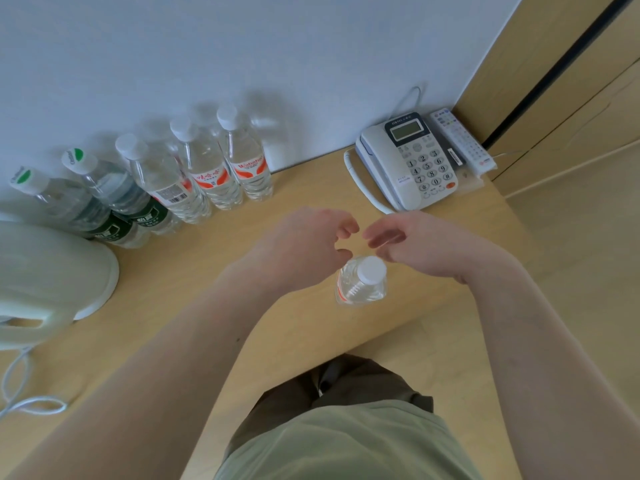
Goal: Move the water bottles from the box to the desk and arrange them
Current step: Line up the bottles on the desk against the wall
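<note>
A clear water bottle [362, 282] with a white cap and a red label stands upright on the wooden desk [194, 271], near its front edge. My left hand [304, 247] and my right hand [412, 244] hover just above and behind its cap, fingers curled and apart, holding nothing. Along the wall at the back left stands a row of several bottles: two with green labels [114, 202] on the left, then red-labelled ones [214, 168] on the right. The box is out of view.
A white desk telephone [408, 161] and a remote control [462, 142] sit at the desk's back right corner. A pale green kettle [45, 271] with a white cable [20, 386] stands at the left. A wooden cabinet [554, 81] borders the right side.
</note>
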